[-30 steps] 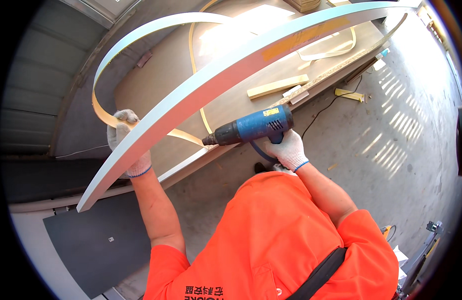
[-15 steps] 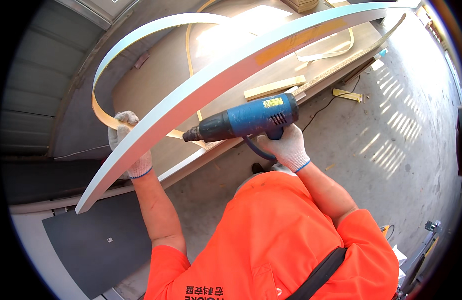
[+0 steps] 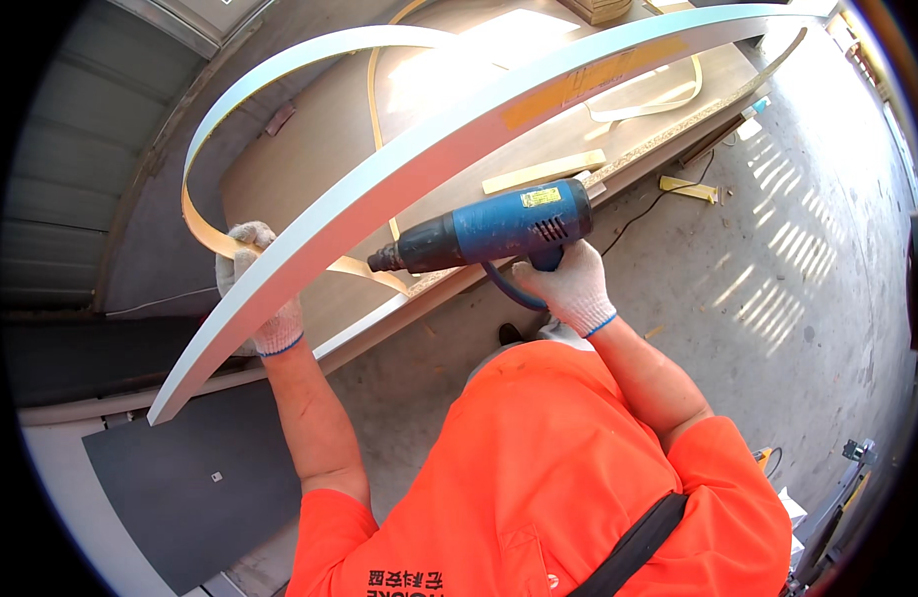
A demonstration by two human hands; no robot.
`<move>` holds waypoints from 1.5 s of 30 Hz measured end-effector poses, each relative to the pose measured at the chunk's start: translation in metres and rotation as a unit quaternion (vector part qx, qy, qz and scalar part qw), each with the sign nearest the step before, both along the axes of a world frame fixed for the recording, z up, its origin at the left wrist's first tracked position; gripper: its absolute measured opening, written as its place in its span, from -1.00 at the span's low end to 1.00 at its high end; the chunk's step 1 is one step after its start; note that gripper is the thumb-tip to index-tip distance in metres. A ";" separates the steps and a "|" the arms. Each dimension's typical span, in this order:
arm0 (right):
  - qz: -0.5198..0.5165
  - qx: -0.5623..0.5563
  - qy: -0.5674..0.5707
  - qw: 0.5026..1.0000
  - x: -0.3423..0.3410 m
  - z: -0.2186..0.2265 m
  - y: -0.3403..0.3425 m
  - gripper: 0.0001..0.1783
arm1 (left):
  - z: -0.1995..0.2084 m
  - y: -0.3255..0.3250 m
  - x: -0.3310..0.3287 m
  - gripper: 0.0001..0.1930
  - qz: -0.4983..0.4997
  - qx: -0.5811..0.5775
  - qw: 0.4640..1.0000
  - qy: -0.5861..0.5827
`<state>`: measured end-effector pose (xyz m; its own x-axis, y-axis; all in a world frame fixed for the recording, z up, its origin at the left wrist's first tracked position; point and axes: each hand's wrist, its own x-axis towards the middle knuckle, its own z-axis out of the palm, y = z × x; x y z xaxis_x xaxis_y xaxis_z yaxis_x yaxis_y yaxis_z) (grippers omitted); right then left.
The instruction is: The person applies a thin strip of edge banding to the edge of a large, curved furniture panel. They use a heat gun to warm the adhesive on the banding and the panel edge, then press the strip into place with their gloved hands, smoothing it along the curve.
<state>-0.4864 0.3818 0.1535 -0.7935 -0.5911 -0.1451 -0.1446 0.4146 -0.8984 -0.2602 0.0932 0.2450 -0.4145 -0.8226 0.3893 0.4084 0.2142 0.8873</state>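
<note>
My right hand point(image 3: 573, 289), in a knitted white glove, is closed round the handle of a blue and black heat gun point(image 3: 504, 229). Its nozzle points left, toward a thin edge-banding strip point(image 3: 206, 233), white on one face and yellowish on the other, which bends in a wide loop. My gloved left hand point(image 3: 245, 239) is closed on this strip at the left. A long curved white board point(image 3: 379, 199) crosses in front of that hand and hides its middle. Whether the left palm also bears the board is hard to tell.
Below the board lies a large wood-toned panel point(image 3: 310, 189) with a raw chipboard edge. On it rests a pale wooden batten point(image 3: 544, 171). A dark cable point(image 3: 658, 199) and a yellow offcut point(image 3: 690, 189) lie on the concrete floor. A dark grey sheet point(image 3: 195, 488) is at lower left.
The heat gun has tilted and risen slightly, its nozzle moving a little up and right. My left hand and the curved board have barely moved.
</note>
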 end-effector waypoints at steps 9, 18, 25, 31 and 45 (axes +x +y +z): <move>0.014 0.072 0.013 0.997 -0.003 -0.041 0.016 -0.44 | -0.003 -0.002 0.000 -0.66 0.074 -0.056 0.993 -0.079; 0.004 0.042 -0.013 0.999 0.002 -0.027 0.012 -0.50 | -0.005 -0.005 0.005 -0.66 0.074 -0.082 0.989 -0.097; -0.005 -0.038 -0.053 0.998 0.002 0.028 0.000 -0.57 | 0.005 0.012 -0.006 -0.73 0.035 0.063 0.997 -0.002; 0.004 -0.038 -0.067 0.997 0.000 0.038 -0.001 -0.58 | 0.000 0.003 0.002 -0.74 0.015 0.033 0.999 -0.019; 0.018 0.076 -0.003 0.997 0.006 -0.038 0.014 -0.47 | -0.004 -0.006 0.004 -0.73 0.108 -0.203 0.961 -0.155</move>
<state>-0.4803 0.3961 0.1155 -0.7711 -0.5895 -0.2408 -0.1558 0.5412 -0.8263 -0.2558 0.0874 0.2406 -0.3988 -0.7092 0.5813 0.0454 0.6179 0.7850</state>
